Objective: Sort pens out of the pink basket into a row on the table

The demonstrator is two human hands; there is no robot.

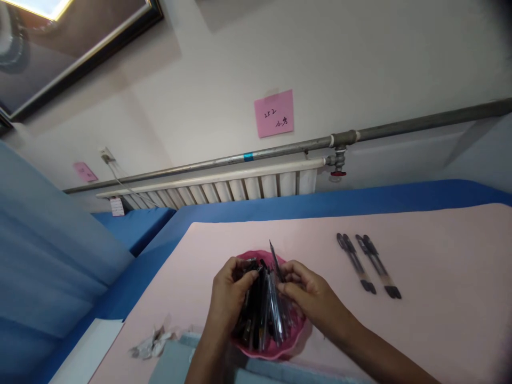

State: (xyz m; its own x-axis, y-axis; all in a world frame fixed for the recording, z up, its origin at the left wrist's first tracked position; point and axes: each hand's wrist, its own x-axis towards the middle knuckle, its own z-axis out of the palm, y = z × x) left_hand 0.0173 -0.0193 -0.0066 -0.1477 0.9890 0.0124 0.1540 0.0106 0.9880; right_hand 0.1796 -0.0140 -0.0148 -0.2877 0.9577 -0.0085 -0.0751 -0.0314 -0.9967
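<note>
A pink basket point(276, 353) with a wavy rim stands on the pale pink sheet, full of pen parts: clear barrels point(275, 309) and dark pieces. Over its left side, my left hand point(232, 290) is closed, thumb and fingers pinching a small dark piece that looks like a pen cap point(251, 261). My right hand point(306, 290) is at the right rim. Its thumb and fingers are closed on a thin pen refill point(274, 256), tip pointing up and away. To the right lie several capped black pens point(356, 261) in two pairs.
The pink sheet point(440, 320) covers a blue bed point(360, 200). Crumpled tissue point(152, 344) and grey-blue cloth point(172, 362) lie at the near left, beside a white sheet point(86, 352). A radiator point(240, 189) and pipe point(296, 148) run along the wall; a blue curtain point(48, 256) hangs left.
</note>
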